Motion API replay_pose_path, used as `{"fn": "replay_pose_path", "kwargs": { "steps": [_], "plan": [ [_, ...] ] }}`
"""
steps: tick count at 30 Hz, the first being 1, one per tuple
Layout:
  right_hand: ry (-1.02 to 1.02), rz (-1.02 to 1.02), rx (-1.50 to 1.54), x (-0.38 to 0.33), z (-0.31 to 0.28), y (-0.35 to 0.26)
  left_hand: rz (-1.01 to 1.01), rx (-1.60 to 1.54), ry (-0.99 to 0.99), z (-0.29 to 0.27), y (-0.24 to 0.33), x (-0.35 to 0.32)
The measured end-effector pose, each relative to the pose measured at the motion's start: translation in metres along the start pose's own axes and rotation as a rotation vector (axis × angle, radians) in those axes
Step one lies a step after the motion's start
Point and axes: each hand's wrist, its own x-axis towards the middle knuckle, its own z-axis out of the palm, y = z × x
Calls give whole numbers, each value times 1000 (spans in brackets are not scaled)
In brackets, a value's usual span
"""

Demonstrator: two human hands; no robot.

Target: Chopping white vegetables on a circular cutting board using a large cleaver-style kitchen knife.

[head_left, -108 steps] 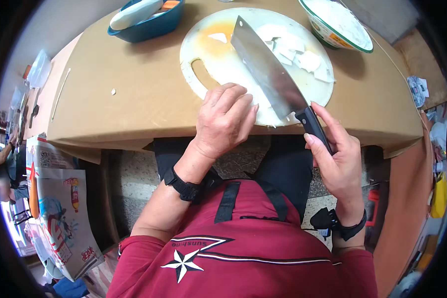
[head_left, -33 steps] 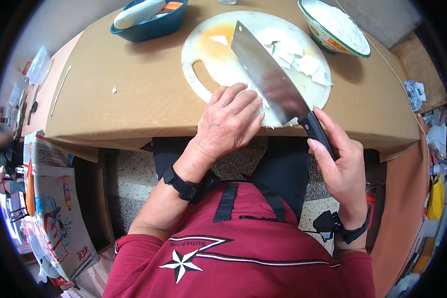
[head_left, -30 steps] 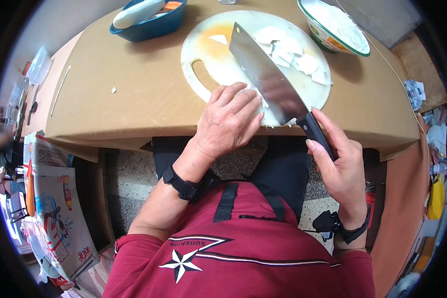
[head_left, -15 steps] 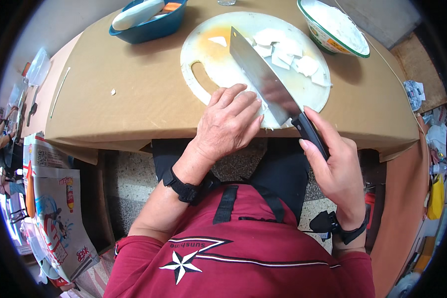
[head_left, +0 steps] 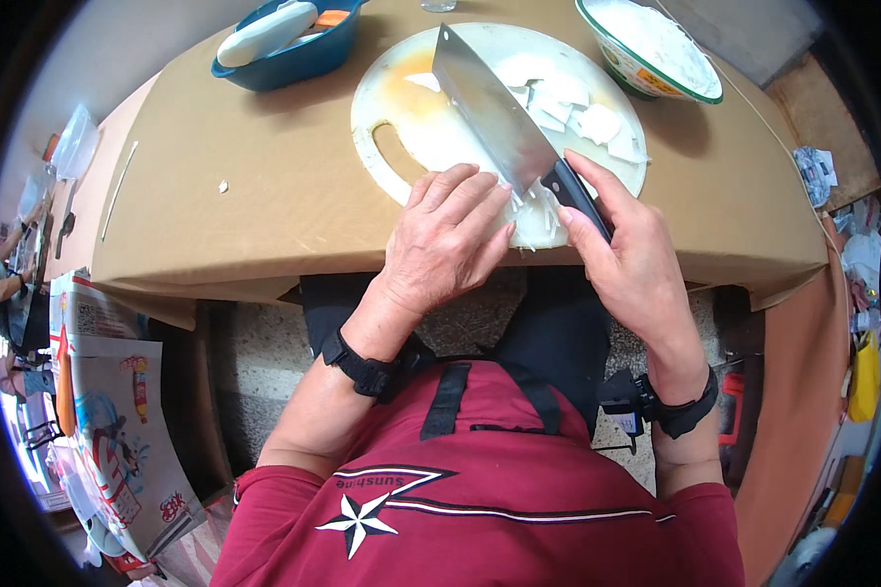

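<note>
My right hand grips the black handle of a wide-bladed kitchen cleaver. The blade slants away to the far left over a round white cutting board, its heel beside my left fingertips. My left hand lies with curled fingers over white radish at the board's near edge; the piece beneath is mostly hidden. Thin white radish shreds lie between the two hands, under the cleaver's heel. Flat white radish slices are scattered across the board's far right, and a small slice sits left of the blade.
A blue basin with a peeled white radish and an orange piece stands at the far left. At the far right is a green-rimmed bowl of white shreds. Brown covering spreads over the table, whose near edge borders my lap.
The cleaver and my right hand have shifted left and slightly away, closer to my left fingers. More white shreds show by the blade's heel. My left hand has hardly moved.
</note>
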Motion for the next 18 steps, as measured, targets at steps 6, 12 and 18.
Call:
{"fn": "replay_pose_path", "kwargs": {
  "steps": [6, 12, 18],
  "plan": [
    [46, 58, 115, -22, -7, 7, -27, -40, 90, 2, -2, -1],
    [28, 96, 124, -36, -18, -4, -36, -32, 112, 2, -3, -2],
    [-17, 125, 173, -48, -20, -7, -68, -50, 161, 3, -2, -1]
  ]
}}
